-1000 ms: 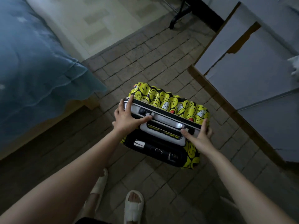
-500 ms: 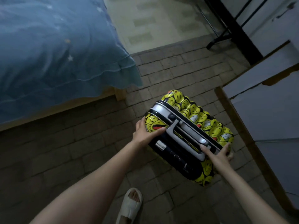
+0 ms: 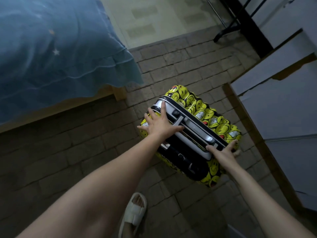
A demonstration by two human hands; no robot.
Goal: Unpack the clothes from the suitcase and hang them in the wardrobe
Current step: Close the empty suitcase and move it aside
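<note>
Standing upright on the brick-patterned floor, the suitcase shows its top end to the head camera: a yellow shell printed with smiley faces, a black band, and a silver carry handle running along the top. It sits between the bed on the left and the pale wardrobe on the right, closer to the wardrobe, and it is turned at an angle to both. The left hand lies flat across the far-left end of the top, its fingers straight and spread, the index one reaching along the silver edge and the thumb laid beside the handle; the hand presses on the case without curling round anything. The right hand meets the near-right corner, the thumb lying on top by the end of the handle and the other fingers stretched over the corner and down the side, so that their tips are partly out of sight; they look straight, braced against the shell, not closed round it. Both bare forearms reach down from the bottom of the view. The bed carries a blue cover with a frilled hem and small stars, over a wooden frame. One foot in a pale slipper stands on the floor between the arms. A black metal stand rises at the upper right, beyond the wardrobe.
</note>
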